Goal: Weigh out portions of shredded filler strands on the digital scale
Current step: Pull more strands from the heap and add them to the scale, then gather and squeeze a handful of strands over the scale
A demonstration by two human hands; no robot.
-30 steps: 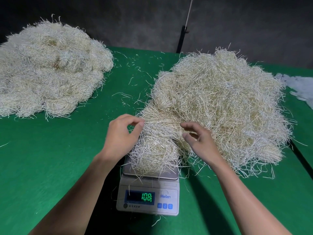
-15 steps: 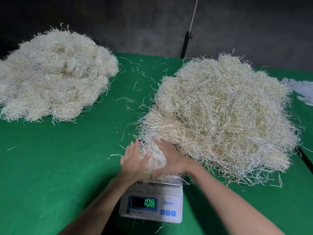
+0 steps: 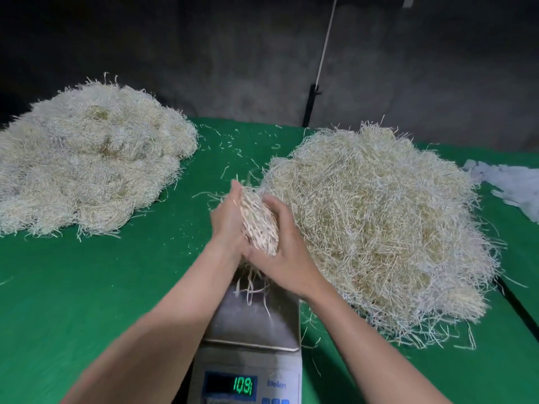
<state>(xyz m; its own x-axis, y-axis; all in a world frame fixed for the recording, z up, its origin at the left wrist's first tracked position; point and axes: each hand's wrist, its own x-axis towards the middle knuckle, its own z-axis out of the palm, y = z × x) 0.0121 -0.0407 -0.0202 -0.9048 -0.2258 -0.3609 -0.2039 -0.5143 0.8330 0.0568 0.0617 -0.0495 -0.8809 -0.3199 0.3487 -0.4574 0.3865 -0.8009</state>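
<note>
A compact bundle of pale shredded strands (image 3: 258, 223) is lifted clear above the digital scale (image 3: 253, 325). My left hand (image 3: 229, 220) presses its left side and my right hand (image 3: 284, 252) cups it from the right and below, fingers curled round it. A few loose strands dangle from the bundle toward the scale's steel pan, which is otherwise bare. The green display (image 3: 242, 385) reads about 109. A large loose pile of strands (image 3: 379, 223) lies right of my hands.
A second big heap of strands (image 3: 87, 158) sits at the far left of the green table (image 3: 87, 287). White material (image 3: 513, 185) lies at the right edge. Stray strands dot the cloth between the heaps. A dark wall and a thin pole stand behind.
Both hands closed round the portion on the scale pan and lifted it off, upward and away from me. The pan is now uncovered. The camera view shifted down and closer.
</note>
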